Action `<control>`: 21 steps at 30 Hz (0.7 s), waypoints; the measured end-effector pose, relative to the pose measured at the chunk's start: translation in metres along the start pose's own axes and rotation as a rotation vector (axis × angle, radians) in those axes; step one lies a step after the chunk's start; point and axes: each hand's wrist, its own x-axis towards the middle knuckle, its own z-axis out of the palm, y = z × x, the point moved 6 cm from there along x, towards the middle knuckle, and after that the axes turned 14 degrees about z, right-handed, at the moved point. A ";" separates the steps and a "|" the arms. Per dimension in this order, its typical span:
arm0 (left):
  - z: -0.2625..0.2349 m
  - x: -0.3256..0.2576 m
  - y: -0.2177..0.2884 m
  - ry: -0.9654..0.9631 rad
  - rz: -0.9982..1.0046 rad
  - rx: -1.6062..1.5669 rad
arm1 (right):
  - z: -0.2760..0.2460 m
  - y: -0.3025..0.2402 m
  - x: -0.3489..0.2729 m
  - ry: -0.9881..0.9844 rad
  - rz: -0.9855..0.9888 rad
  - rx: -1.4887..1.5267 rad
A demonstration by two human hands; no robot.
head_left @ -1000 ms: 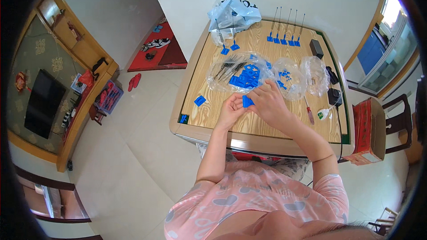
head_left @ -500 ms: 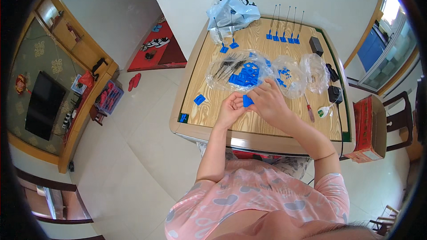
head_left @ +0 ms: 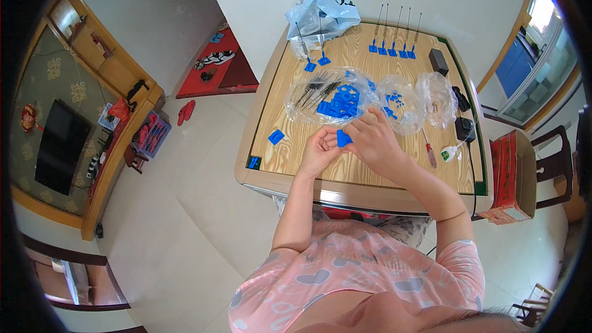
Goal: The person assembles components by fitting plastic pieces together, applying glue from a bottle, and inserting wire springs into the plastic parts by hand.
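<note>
Over the near part of the wood-grain table, a small blue plastic piece (head_left: 344,139) is pinched between my two hands. My left hand (head_left: 320,151) grips its left side with closed fingers. From the right, my right hand (head_left: 372,142) closes over it, hiding much of the piece. Just beyond my hands is a clear plastic bag (head_left: 296,114) with blue plastic parts (head_left: 340,102) and thin black springy rods (head_left: 320,90). Left of my left hand lies a loose blue piece (head_left: 275,137).
Several blue-based spring rods (head_left: 393,49) stand at the back, two more (head_left: 324,58) at back left near a plastic carrier bag (head_left: 330,15). Clear bags of small parts (head_left: 398,102), a screwdriver (head_left: 430,155), a black block (head_left: 438,61) and a black adapter (head_left: 464,129) lie on the right.
Almost nothing differs; both hands stay on the blue piece, with only a slight shift of the view.
</note>
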 end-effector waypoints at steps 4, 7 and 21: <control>0.001 0.001 0.000 0.021 -0.014 -0.015 | -0.002 -0.001 0.002 -0.018 0.017 0.020; -0.001 0.000 -0.001 0.012 -0.025 -0.003 | 0.001 0.000 0.002 -0.010 0.011 0.011; 0.000 0.000 -0.003 0.011 -0.054 0.049 | 0.007 0.003 0.000 -0.028 0.026 -0.010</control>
